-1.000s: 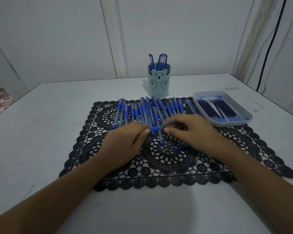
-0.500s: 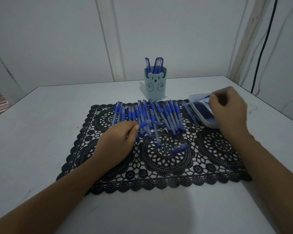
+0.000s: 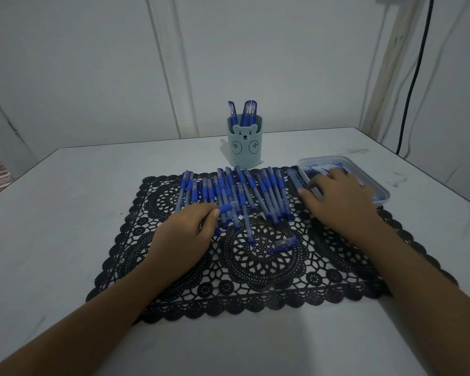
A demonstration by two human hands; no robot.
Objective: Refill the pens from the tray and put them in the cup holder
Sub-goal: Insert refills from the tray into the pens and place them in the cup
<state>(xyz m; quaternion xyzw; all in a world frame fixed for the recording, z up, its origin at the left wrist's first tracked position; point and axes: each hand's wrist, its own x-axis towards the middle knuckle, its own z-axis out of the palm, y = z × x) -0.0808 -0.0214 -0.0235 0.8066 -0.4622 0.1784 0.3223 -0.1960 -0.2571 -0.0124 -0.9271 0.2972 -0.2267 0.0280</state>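
Several blue pens (image 3: 269, 194) lie in a row on the black lace mat (image 3: 255, 270). My left hand (image 3: 185, 234) pinches a blue pen barrel (image 3: 226, 207) at the row's left part. Over the near end of the white tray (image 3: 383, 195) of blue refills (image 3: 319, 169) lies my right hand (image 3: 337, 198); its fingers reach among the refills and their grip is hidden. A pen cap (image 3: 282, 245) lies loose on the mat's centre. The pale bear-face cup holder (image 3: 244, 143) stands behind the mat with three pens (image 3: 248, 112) in it.
The white table (image 3: 65, 213) runs to a wall behind and has edges at left and right. A black cable (image 3: 413, 77) hangs down the wall at the back right.
My right hand left the pen held at the centre, moved right to the tray, and now rests lower in it. My left hand kept the barrel and shifted slightly left.
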